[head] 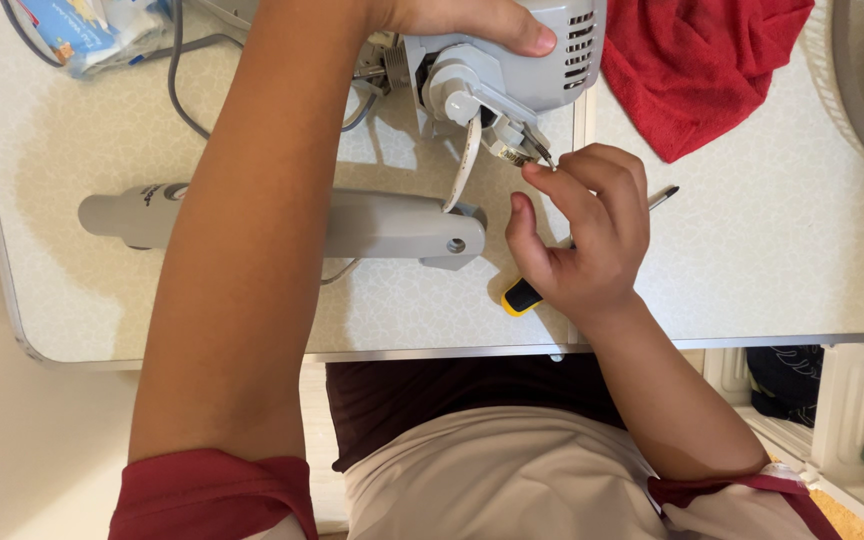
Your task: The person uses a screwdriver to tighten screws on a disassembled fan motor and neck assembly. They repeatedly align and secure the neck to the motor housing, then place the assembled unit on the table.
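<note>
While the left hand (472,18) clamps the grey motor housing (512,60) at the tabletop's (752,250) far edge, the right hand's fingers (552,180) pinch a small metal part (520,152) just below it, directly beyond that nearer hand, with a screwdriver (524,296) lying beneath the palm.

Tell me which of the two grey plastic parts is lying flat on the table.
The long grey arm lies flat on the table. The other, the vented grey housing, is gripped from above by the left hand, while the right hand works at its underside.
</note>
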